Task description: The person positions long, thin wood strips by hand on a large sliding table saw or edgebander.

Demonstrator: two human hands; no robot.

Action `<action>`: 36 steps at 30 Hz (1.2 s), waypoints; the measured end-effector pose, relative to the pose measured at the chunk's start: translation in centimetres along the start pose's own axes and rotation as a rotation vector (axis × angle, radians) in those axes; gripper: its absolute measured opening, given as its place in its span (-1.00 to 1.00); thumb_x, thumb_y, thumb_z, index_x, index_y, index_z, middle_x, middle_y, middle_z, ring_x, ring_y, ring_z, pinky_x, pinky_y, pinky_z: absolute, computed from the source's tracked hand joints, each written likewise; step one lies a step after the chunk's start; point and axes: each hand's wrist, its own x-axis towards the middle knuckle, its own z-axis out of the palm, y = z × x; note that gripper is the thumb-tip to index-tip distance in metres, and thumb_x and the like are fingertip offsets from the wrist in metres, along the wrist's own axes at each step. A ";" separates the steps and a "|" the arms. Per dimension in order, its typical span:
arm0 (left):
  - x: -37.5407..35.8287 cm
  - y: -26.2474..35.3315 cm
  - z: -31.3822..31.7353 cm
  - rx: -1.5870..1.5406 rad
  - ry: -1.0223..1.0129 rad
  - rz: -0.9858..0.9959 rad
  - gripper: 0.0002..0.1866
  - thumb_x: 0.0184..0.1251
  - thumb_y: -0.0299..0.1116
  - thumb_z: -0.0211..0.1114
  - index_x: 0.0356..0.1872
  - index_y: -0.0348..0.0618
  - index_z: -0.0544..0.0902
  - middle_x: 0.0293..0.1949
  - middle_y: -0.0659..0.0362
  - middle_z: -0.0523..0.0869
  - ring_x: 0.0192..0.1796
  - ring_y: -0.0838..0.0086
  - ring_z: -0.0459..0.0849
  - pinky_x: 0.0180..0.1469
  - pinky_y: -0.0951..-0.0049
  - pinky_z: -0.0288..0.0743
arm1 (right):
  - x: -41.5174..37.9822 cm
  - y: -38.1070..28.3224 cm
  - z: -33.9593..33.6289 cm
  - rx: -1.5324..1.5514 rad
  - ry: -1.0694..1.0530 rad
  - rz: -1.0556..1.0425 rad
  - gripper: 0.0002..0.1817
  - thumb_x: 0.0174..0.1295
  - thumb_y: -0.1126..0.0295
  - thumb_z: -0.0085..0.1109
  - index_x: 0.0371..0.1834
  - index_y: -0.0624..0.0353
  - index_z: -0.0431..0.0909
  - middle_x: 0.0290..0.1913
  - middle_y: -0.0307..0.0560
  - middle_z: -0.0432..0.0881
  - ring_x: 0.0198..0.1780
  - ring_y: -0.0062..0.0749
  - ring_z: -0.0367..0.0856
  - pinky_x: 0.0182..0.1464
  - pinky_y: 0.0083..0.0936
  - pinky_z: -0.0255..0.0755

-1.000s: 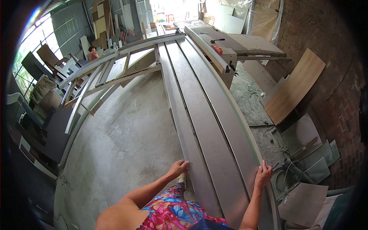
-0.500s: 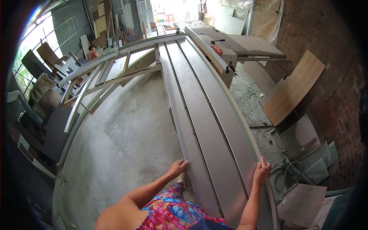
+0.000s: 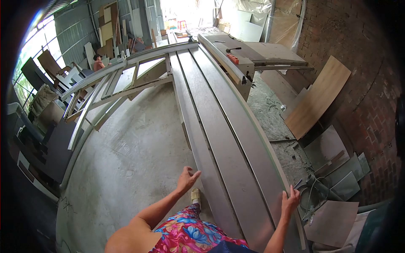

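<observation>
A long grey metal sliding saw table, with two dark lengthwise grooves, runs from beside my body to the far end. My left hand hangs just off its left edge over the floor, fingers curved and apart, nothing in them. At the table's right edge, my right hand rests with fingers raised and spread. A narrow pale strip follows that right edge past the right hand. Across the far end lies a metal fence on an outrigger frame.
A red-handled tool lies on the saw's fixed top. A wood panel leans toward the brick wall at right. Cables and board offcuts lie low at right. Another person is far back left, among stacked panels.
My left hand has come off the table's left edge, moving left and slightly forward. The right hand has slid a little back along the right edge, its fingers more spread.
</observation>
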 end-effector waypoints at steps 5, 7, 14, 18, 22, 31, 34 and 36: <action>3.4 2.4 -0.8 0.050 0.216 0.128 -0.31 0.11 -0.01 0.34 0.11 -0.33 0.33 -0.15 -0.14 0.60 -0.06 0.09 0.59 -0.01 0.23 0.45 | -5.2 5.9 -3.4 -0.001 0.018 0.035 -0.58 0.05 0.31 0.31 0.05 0.04 0.59 -0.07 -0.10 0.45 -0.02 -0.18 0.43 -0.01 -0.26 0.36; 5.3 2.7 -0.1 0.101 0.292 0.191 -0.30 0.11 -0.03 0.34 0.14 -0.32 0.32 -0.05 -0.16 0.54 0.04 0.07 0.53 0.06 0.21 0.40 | -6.5 7.4 -4.1 0.002 0.026 0.041 -0.59 0.06 0.33 0.30 0.04 0.04 0.59 -0.10 -0.10 0.44 -0.05 -0.18 0.43 -0.03 -0.28 0.36; 9.0 6.1 2.9 0.333 0.411 0.394 -0.28 0.08 -0.08 0.35 0.20 -0.24 0.30 0.14 -0.15 0.41 0.23 0.03 0.33 0.26 0.15 0.21 | -7.4 9.7 -3.6 0.033 0.092 -0.060 -0.62 0.11 0.35 0.25 0.04 0.04 0.60 -0.17 -0.10 0.41 -0.13 -0.20 0.41 -0.12 -0.29 0.39; 9.0 9.9 4.6 0.429 0.344 0.505 -0.29 0.09 -0.09 0.35 0.22 -0.18 0.30 0.22 -0.17 0.34 0.29 0.00 0.26 0.31 0.13 0.14 | -7.4 8.5 -4.3 0.057 0.081 -0.019 -0.63 0.11 0.34 0.25 0.03 0.04 0.60 -0.19 -0.10 0.41 -0.16 -0.21 0.41 -0.15 -0.30 0.39; 8.7 13.6 8.0 0.411 0.246 0.602 -0.27 0.08 -0.09 0.36 0.25 -0.12 0.29 0.26 -0.18 0.27 0.33 -0.06 0.19 0.34 0.06 0.09 | -7.4 9.4 -3.6 0.034 0.090 -0.033 -0.63 0.12 0.34 0.24 0.04 0.04 0.60 -0.19 -0.11 0.40 -0.16 -0.22 0.42 -0.16 -0.30 0.38; 5.7 18.7 16.7 0.544 -0.091 0.920 -0.21 0.18 0.03 0.24 0.39 -0.01 0.15 0.41 -0.17 0.02 0.44 -0.08 -0.03 0.39 -0.01 -0.03 | -7.6 8.9 -4.1 0.057 0.122 -0.036 -0.65 0.14 0.35 0.23 0.04 0.02 0.60 -0.19 -0.12 0.39 -0.17 -0.23 0.41 -0.16 -0.29 0.37; 4.8 19.8 18.6 0.605 -0.219 0.941 -0.20 0.23 0.13 0.15 0.43 0.10 0.06 0.45 -0.10 -0.09 0.48 0.00 -0.15 0.42 -0.02 -0.12 | -7.7 8.7 -4.1 0.062 0.120 -0.025 -0.65 0.15 0.33 0.23 0.04 0.02 0.60 -0.19 -0.13 0.40 -0.17 -0.23 0.41 -0.16 -0.28 0.36; 4.4 20.2 19.6 0.609 -0.260 0.949 -0.20 0.23 0.14 0.13 0.43 0.09 0.07 0.45 -0.08 -0.08 0.48 0.02 -0.15 0.43 0.00 -0.15 | -7.7 8.7 -4.1 0.058 0.114 -0.010 -0.65 0.14 0.32 0.23 0.03 0.02 0.61 -0.20 -0.13 0.40 -0.17 -0.23 0.41 -0.17 -0.28 0.36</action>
